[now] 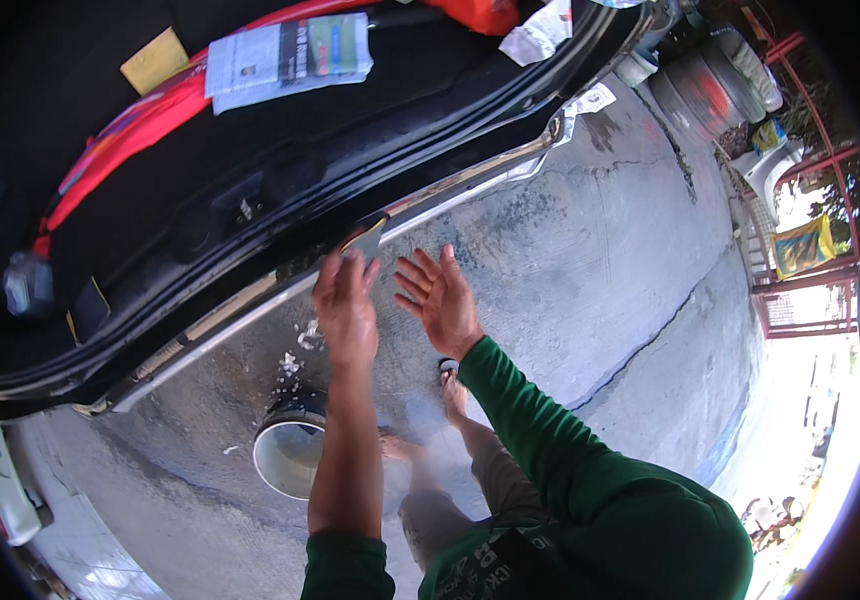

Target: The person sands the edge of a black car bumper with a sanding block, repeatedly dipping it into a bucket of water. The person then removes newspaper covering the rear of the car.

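Grey sheet (367, 238) is partly hidden behind the left hand (347, 310), grip unclear; the right hand (446, 303) spreads.

Print marks a folded paper (290, 62); pale letters (498, 574) — partly legible — mark the green shirt (640, 515).

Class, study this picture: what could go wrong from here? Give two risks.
The small flat sheet by the left hand might slip off the trunk's narrow edge; whether the fingers grip it is unclear.

The bucket stands close to the left foot, so a sideways step could knock it.
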Motion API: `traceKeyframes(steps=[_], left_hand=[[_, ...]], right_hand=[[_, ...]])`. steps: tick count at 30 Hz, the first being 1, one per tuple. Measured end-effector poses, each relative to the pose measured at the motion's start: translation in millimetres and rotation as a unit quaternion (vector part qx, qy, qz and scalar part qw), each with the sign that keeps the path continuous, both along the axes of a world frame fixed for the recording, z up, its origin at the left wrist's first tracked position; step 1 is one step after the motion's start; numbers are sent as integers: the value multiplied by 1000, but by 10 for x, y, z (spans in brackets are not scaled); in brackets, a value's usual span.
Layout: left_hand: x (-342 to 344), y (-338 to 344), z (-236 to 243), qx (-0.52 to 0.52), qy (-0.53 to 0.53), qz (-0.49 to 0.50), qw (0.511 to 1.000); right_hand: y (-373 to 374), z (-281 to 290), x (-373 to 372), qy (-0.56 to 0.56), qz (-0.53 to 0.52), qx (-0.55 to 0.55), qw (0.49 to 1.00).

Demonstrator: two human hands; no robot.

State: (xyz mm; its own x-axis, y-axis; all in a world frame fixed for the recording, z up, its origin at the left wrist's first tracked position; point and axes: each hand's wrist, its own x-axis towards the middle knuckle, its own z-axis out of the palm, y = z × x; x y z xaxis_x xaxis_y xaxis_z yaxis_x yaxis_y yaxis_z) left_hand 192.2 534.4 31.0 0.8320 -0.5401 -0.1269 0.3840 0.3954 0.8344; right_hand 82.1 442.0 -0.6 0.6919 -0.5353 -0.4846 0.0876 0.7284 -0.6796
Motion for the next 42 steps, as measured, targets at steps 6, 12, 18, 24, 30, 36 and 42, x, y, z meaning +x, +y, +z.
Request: traceKeyframes(steps=[6, 12, 18, 24, 30, 36, 42], left_hand=[[-284, -1266, 396, 276, -530, -174, 783], [-245, -1490, 561, 256, -565, -294, 727], [631, -1819, 871, 350, -801, -282, 395], [1055, -1813, 584, 337, -858, -253, 293], [1073, -1779, 561, 344, -861, -247, 281], [965, -1814, 495, 324, -868, -233, 294], [1110, -1743, 520, 333, -874, -230, 270]], right_hand=[[-925, 343, -81, -257, -85, 189, 944], [-1477, 161, -64, -136, -182, 243, 943], [-1994, 75, -646, -32, -291, 135, 946], [-2361, -242, -177, -28, -401, -87, 912], [-1293, -360, 921, 201, -350, -288, 868], [-2905, -515, 331, 159, -470, -222, 840], [-930, -156, 1009, 236, -242, -554, 761]])
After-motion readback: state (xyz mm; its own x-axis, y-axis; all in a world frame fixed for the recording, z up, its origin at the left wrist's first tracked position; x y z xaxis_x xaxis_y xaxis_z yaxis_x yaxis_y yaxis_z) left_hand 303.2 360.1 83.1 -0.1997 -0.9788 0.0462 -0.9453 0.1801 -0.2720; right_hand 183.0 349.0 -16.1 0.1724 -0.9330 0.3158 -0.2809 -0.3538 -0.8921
